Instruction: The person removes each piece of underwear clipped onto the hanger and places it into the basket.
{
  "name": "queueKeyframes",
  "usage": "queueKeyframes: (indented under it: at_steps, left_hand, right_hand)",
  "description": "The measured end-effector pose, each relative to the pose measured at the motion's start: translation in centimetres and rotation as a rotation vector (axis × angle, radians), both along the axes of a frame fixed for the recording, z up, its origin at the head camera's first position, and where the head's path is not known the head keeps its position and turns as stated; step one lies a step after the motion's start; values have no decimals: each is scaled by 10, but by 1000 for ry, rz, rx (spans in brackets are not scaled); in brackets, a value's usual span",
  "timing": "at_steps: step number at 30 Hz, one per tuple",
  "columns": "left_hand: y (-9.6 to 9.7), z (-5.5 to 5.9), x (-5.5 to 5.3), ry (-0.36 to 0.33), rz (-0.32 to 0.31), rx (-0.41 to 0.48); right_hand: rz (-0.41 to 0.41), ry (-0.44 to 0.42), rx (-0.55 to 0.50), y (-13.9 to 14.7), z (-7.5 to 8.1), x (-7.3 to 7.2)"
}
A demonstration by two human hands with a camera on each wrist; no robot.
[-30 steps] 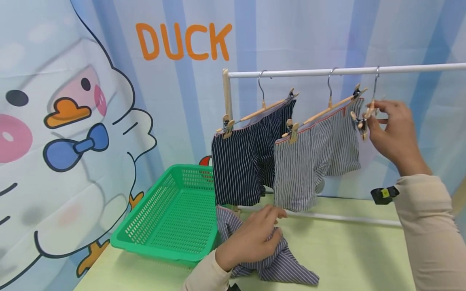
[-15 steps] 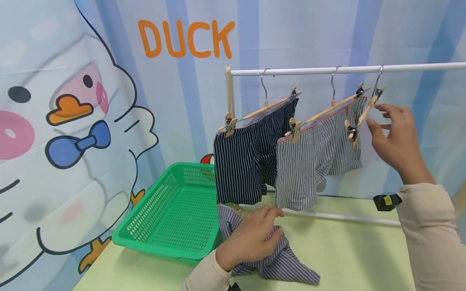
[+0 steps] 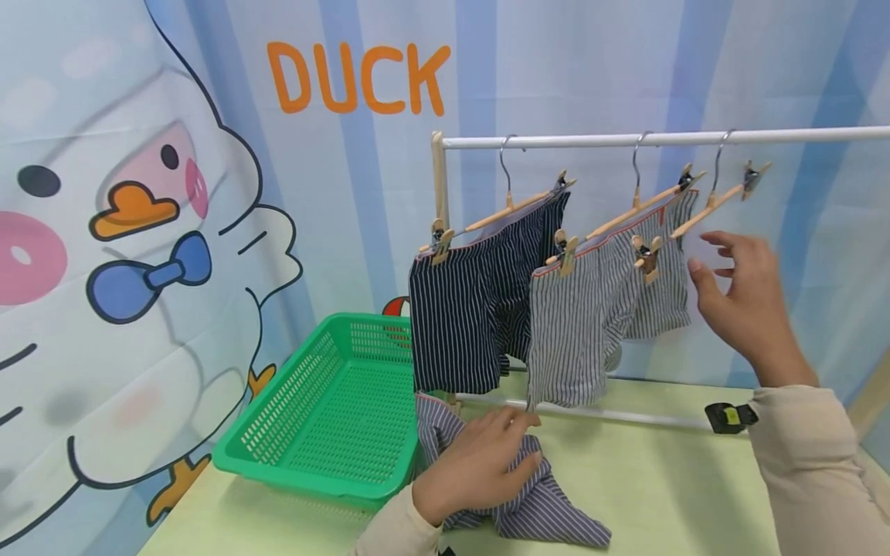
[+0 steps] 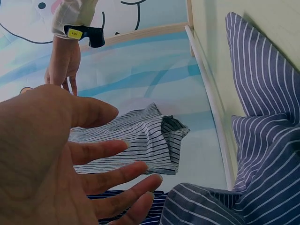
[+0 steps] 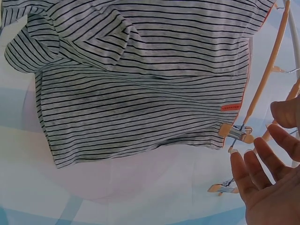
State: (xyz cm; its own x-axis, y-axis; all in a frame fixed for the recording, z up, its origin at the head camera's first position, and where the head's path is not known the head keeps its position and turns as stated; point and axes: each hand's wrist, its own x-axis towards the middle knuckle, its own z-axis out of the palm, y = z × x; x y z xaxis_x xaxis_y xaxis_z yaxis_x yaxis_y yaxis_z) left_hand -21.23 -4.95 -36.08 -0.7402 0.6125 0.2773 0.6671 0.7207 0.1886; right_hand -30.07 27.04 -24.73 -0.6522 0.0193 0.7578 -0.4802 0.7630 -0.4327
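The right hand (image 3: 747, 297) was released, fingers loosely bent, just beside a clip hanger (image 3: 695, 218) that hung from the white rail (image 3: 591, 141) above it. The left hand (image 3: 480, 463) grasped nothing either, its fingers relaxed over the crumpled striped cloth (image 3: 556, 510) on the table (image 3: 647, 479) beneath. Pale shorts (image 3: 570, 332) hung between the hands, dark shorts (image 3: 455, 324) beyond the left hand; a green basket (image 3: 313, 483) stood to its left.
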Motion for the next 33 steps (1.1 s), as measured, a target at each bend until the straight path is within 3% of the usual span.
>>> queueKeyframes:
  at_steps: [10,15,18,24,33]
  left_hand:
    - [0,-5,4,74,51,-70]
    - [-1,-8,4,95,47,-82]
    - [-1,-9,3,66,44,-84]
    - [-3,-10,4,-48,95,-77]
    - [-3,-10,5,-106,155,-107]
  right_hand:
    - [42,-19,12,-6,-18,4]
    - [51,-42,19,-11,-22,8]
    - [71,-40,20,-13,-25,10]
    - [103,-41,32,-17,-30,14]
    - [171,-45,31,-26,-39,17]
